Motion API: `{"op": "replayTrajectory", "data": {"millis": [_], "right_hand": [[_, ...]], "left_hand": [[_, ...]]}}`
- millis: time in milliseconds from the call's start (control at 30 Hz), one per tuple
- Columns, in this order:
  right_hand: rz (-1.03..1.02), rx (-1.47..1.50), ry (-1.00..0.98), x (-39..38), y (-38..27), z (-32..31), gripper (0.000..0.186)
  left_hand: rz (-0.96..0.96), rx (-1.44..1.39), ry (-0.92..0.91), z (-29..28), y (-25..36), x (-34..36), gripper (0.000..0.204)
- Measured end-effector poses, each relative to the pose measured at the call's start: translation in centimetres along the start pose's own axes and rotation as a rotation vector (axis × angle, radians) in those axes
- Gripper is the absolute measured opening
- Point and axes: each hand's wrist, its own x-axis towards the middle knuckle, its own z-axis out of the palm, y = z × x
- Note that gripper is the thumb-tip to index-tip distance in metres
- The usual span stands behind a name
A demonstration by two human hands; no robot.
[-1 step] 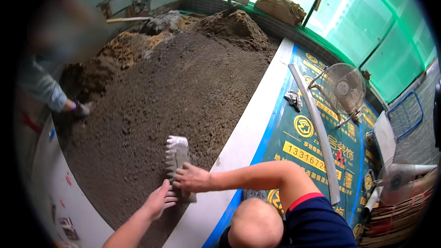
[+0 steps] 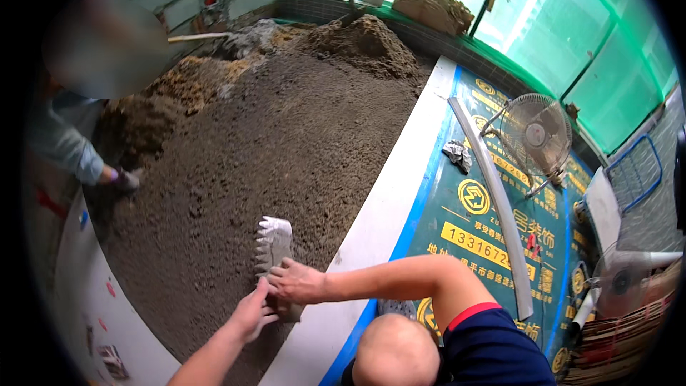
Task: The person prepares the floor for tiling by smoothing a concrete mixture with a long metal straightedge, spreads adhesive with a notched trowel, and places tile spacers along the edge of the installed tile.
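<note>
A grey metal notched trowel [image 2: 276,238] stands over the dark, damp mortar bed [image 2: 286,150], its row of teeth facing left. My right hand [image 2: 295,282] is wrapped round the lower part of it, and the palm side is hidden. Just left of it is my left hand [image 2: 250,314], fingers apart and thumb up, with its tips by the trowel's lower toothed edge. Whether those tips touch the metal I cannot tell. The bed's surface is rough and crumbly around both hands.
A co-worker's gloved hand [image 2: 127,180] rests at the bed's left edge. White slabs [image 2: 371,229] border the bed. Right of them, a long metal straightedge [image 2: 500,207] and a fan [image 2: 536,132] stand on green floor sheeting [image 2: 429,271]. A mortar heap [image 2: 368,43] rises at the back.
My left hand has moved up and right, closer to the trowel. The trowel has shifted very slightly left and down in view, still in my right hand.
</note>
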Motion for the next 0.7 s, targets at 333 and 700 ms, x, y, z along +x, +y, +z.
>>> {"op": "replayTrajectory", "data": {"millis": [333,700], "right_hand": [[0.501,0.87,0.652,-16.7,14.1,-1.3,0.054],[1.773,-0.139,0.418,-47.5,34.0,9.0,0.065]], "left_hand": [[0.317,0.219,-0.035,16.6,10.6,13.3,0.052],[0.364,0.75,0.113,32.2,27.8,37.2,0.024]]}}
